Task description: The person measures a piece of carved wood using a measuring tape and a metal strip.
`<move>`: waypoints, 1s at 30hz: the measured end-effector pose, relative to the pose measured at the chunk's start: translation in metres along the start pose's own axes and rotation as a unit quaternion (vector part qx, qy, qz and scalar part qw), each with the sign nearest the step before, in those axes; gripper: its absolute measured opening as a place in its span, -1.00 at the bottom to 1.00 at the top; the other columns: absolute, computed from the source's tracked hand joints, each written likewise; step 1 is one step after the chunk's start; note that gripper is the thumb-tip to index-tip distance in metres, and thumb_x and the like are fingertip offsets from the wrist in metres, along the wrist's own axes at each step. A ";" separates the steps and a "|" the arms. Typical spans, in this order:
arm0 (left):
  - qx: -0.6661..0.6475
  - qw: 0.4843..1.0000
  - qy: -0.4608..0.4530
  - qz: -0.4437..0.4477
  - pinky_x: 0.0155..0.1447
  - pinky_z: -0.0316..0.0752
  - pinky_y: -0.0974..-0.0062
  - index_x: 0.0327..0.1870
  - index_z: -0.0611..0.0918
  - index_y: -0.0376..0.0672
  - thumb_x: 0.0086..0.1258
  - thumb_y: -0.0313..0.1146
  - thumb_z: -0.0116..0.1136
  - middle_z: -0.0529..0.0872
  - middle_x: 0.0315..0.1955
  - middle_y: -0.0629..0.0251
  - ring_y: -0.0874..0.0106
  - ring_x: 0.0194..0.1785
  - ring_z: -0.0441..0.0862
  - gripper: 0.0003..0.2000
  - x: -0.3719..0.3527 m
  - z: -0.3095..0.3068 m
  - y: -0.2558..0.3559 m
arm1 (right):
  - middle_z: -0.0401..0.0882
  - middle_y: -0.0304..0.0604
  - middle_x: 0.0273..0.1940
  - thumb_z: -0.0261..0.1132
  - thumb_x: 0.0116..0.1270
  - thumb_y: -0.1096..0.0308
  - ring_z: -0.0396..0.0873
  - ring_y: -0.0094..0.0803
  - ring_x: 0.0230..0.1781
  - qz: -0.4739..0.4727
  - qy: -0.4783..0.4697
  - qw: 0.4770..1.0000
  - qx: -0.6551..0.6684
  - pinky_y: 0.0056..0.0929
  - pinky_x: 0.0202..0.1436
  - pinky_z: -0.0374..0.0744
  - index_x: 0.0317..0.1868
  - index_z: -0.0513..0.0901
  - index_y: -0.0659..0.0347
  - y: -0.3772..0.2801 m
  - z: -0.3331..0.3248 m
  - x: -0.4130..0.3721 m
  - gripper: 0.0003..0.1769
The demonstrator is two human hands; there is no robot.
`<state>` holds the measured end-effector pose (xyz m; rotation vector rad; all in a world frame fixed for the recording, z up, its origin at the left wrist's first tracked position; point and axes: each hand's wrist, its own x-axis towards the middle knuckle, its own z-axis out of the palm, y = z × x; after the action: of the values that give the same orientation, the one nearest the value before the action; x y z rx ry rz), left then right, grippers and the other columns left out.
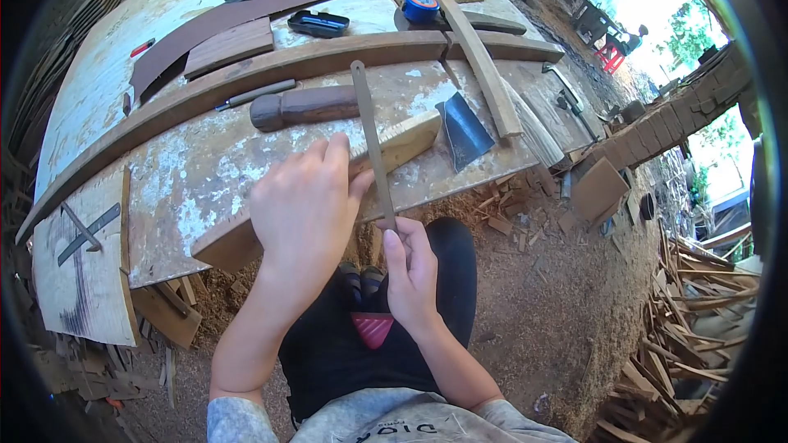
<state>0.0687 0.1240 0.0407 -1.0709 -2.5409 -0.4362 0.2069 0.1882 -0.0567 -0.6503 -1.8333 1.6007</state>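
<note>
My left hand [304,201] curls over the upper edge of a short wooden board [402,152] that lies slantwise along the table's front edge. Part of the board is hidden behind that hand. Pinched at its lower end in my right hand [409,267] is a thin flat metal strip [371,127], rounded and with a small hole at its far end. The strip crosses in front of the board, pointing away from me. Behind it lies a dark wooden mallet [304,108]. A dark sheet of sandpaper [466,133] rests by the board's right end.
Beyond the mallet runs a long curved wooden piece [328,57], with a straight batten [468,49] across it. A tape measure [420,6], a black case [318,25] and brown sandpaper [254,12] lie farther back. At left is a try square [86,236]. Wood scraps [681,344] pile at right.
</note>
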 end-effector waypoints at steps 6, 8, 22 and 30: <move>0.012 0.999 0.036 0.023 -0.20 0.63 0.42 -0.25 0.63 -0.03 0.16 -0.08 0.53 0.72 -0.39 0.43 0.40 -0.28 0.77 -0.66 -0.004 0.004 0.001 | 0.56 -0.35 -0.20 0.11 0.72 0.31 0.38 -0.74 -0.29 -0.004 0.000 1.000 -0.013 -0.65 -0.24 0.35 0.16 0.56 0.33 0.006 -0.002 -0.005 -0.74; 0.013 0.999 0.043 0.029 -0.20 0.62 0.43 -0.24 0.62 -0.03 0.16 -0.08 0.52 0.71 -0.39 0.43 0.41 -0.29 0.75 -0.67 -0.004 0.006 -0.001 | 0.56 -0.34 -0.20 0.10 0.72 0.31 0.40 -0.74 -0.28 0.000 -0.004 1.000 -0.015 -0.65 -0.23 0.36 0.16 0.56 0.33 0.007 -0.003 -0.007 -0.74; -0.017 0.999 0.033 0.023 -0.23 0.61 0.34 -0.16 0.63 -0.07 0.17 -0.11 0.54 0.72 -0.35 0.37 0.33 -0.29 0.76 -0.63 -0.005 0.003 -0.002 | 0.55 -0.32 -0.25 0.14 0.70 0.32 0.42 -0.70 -0.28 0.008 -0.004 1.000 0.000 -0.60 -0.20 0.43 0.15 0.55 0.35 -0.012 0.003 0.009 -0.75; -0.007 0.999 0.034 0.027 -0.21 0.61 0.34 -0.12 0.64 -0.07 0.17 -0.12 0.54 0.74 -0.31 0.38 0.33 -0.27 0.76 -0.62 -0.007 0.005 -0.001 | 0.59 -0.27 -0.25 0.17 0.69 0.33 0.49 -0.64 -0.25 0.009 0.001 1.000 -0.022 -0.56 -0.15 0.50 0.14 0.55 0.36 -0.005 -0.002 0.000 -0.76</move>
<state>0.0718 0.1212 0.0329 -1.1075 -2.4486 -0.4696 0.2087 0.1891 -0.0511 -0.6899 -1.8720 1.5750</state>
